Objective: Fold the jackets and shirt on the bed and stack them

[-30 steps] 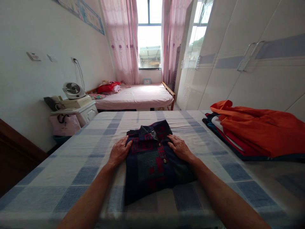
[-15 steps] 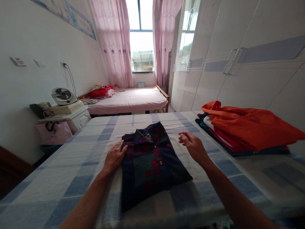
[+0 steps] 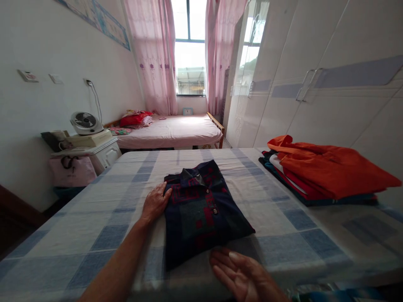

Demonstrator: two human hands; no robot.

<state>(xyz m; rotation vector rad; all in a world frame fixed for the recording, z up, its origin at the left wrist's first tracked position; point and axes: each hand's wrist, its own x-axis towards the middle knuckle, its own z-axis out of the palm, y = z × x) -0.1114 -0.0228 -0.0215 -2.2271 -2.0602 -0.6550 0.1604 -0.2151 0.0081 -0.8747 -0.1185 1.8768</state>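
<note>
A dark navy collared shirt (image 3: 201,209) with red and green patches and a few buttons lies folded on a blue-and-white checked bedsheet (image 3: 126,197). At the shirt's left edge, near the collar, rests my left hand (image 3: 155,201), its fingers stretched out on the fabric and holding nothing. My right hand (image 3: 239,272) is just below the shirt's lower edge, palm turned partly up and fingers extended. Nothing lies in it, and a small gap seems to separate it from the cloth.
On the right sits a pile of folded clothes with an orange garment (image 3: 327,167) on top, beside a white wardrobe (image 3: 283,113). Behind stands a pink-sheeted bed (image 3: 179,130). At left, a fan (image 3: 85,121) tops a cabinet (image 3: 108,157), with a pink bag (image 3: 74,172) before it.
My right hand has come down from the shirt's right side to below its lower edge, turning palm up. My left hand stays at the left edge; the shirt's lower left corner sits slightly higher.
</note>
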